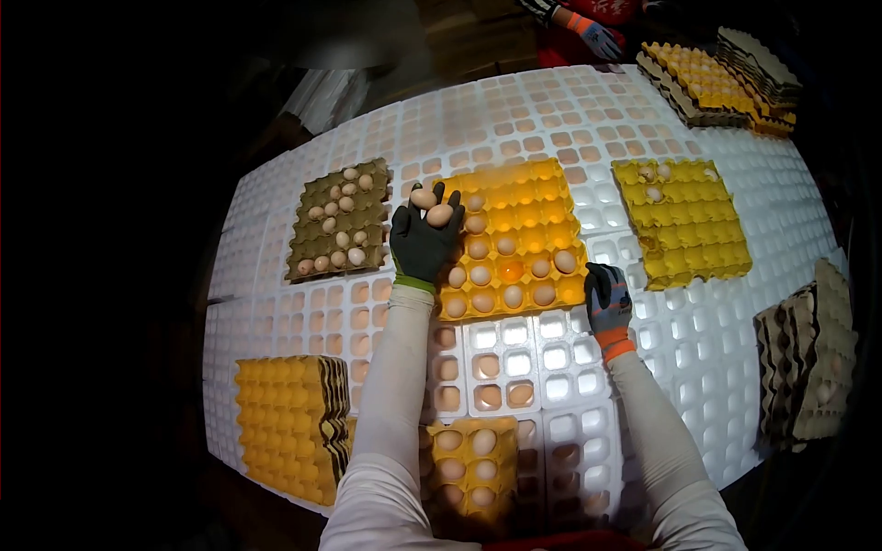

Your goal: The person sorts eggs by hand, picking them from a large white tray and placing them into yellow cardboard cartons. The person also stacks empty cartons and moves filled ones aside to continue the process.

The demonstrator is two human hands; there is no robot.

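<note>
My left hand [425,241], in a dark glove with a green cuff, is closed around two eggs [439,216] above the left edge of an orange egg tray [542,197]. Several pale eggs [513,296] sit in that tray, mostly in its near rows and left column. One near cup glows deeper orange. At the tray's lower right edge, my right hand [608,308] has its gloved fingers curled, fingertips right at the rim. To the left lies a grey-brown tray [308,230] with several eggs; to the right, a yellow tray [689,225] carries a few.
White panels with square openings [671,358] cover the table, with eggs showing through many. Stacked trays stand at front left [280,413], right [808,358] and far right [703,78]. A small tray piece [466,459] with eggs lies near me. Across the table is another person's gloved hand [599,39].
</note>
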